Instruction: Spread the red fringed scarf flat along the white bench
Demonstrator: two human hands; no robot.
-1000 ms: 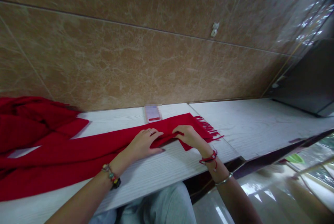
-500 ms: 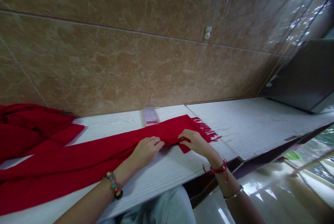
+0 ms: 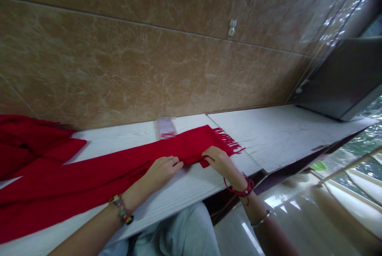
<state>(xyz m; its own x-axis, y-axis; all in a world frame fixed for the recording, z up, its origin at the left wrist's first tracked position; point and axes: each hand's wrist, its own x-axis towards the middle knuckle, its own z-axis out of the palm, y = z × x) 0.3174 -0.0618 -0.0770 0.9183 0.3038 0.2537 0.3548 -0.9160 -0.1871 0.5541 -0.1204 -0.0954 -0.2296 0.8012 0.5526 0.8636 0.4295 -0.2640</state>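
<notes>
A long red scarf [image 3: 119, 168] lies stretched along the white table, folded lengthwise, with its fringe [image 3: 227, 138] at the right end. My left hand [image 3: 163, 171] is closed on the scarf's near edge around its middle right. Closer to the fringe, my right hand [image 3: 217, 160] pinches the same edge between thumb and fingers. A small corner of cloth sticks out below the right fingers. Both sets of fingertips are partly hidden by the hands and the fabric.
More red cloth [image 3: 32, 144] is heaped at the left against the brown marbled wall [image 3: 134, 69]. A small pale packet [image 3: 166, 128], blurred out, lies behind the scarf. The white table [image 3: 262, 126] runs right to a large grey box-shaped object [image 3: 340, 77]. My knee is under the near edge.
The view has shifted slightly, so everything sits a little further left and higher. The right fingers have come down on the scarf's edge, and the corner below them shows less.
</notes>
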